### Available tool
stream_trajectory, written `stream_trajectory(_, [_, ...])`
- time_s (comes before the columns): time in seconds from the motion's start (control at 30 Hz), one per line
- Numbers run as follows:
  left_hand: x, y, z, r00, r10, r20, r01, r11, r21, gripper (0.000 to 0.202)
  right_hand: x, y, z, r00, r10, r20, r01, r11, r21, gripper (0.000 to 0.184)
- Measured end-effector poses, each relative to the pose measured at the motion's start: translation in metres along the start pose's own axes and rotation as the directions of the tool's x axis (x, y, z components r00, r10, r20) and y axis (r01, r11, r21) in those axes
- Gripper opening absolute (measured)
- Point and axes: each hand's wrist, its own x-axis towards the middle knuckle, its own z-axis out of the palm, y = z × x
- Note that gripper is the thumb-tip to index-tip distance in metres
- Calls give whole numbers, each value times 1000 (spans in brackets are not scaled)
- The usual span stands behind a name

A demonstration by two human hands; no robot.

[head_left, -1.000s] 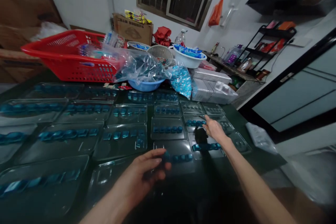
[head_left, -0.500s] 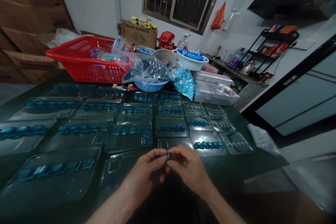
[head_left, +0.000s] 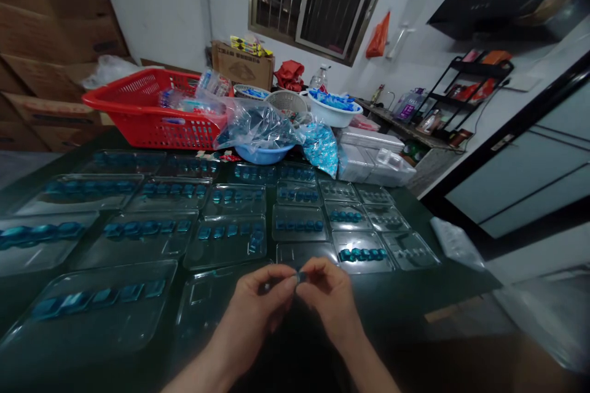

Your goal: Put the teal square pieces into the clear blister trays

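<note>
Thumb and forefinger of my left hand [head_left: 255,304] meet those of my right hand [head_left: 329,298] just above the near edge of the table. Pinched between them is a small bluish piece [head_left: 300,277], mostly covered by fingertips. Under and beside the hands lie clear plastic trays, one at the left [head_left: 207,295] and one behind [head_left: 306,252]. Rows of shiny blue-green cube-like pieces sit in other trays, such as the near-left tray [head_left: 115,334] and the tray to the right [head_left: 364,264].
Across the dark green table [head_left: 415,295] stand many more trays in rows. At the back are a red basket [head_left: 170,129], a blue basin [head_left: 262,155] under a plastic bag, a white basin [head_left: 334,115] of blue pieces and stacked clear boxes [head_left: 369,163].
My fingertips have shifted on the small piece, which now shows less between them. My right hand has turned slightly and drawn in. The camera view has tilted a little.
</note>
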Motion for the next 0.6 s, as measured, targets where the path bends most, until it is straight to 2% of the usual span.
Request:
stream_trajectory(0.23, [1,2,-3,999,-27,36,27,1000,5,23,-1,0,2,997,47,53,-51,997,66,17])
stream_trajectory(0.37, [4,1,-6,995,-49,86,58,992,-110,19,-2,7,2,994,15,107,-35,982,186,23])
stream_trajectory(0.5, [7,-2,-6,986,-48,163,78,979,-189,15,-4,13,5,998,-2,66,-14,971,238,17])
stream_trajectory(0.6, [6,0,-6,989,-34,145,58,985,-163,15,-5,17,9,999,37,7,-38,964,264,14])
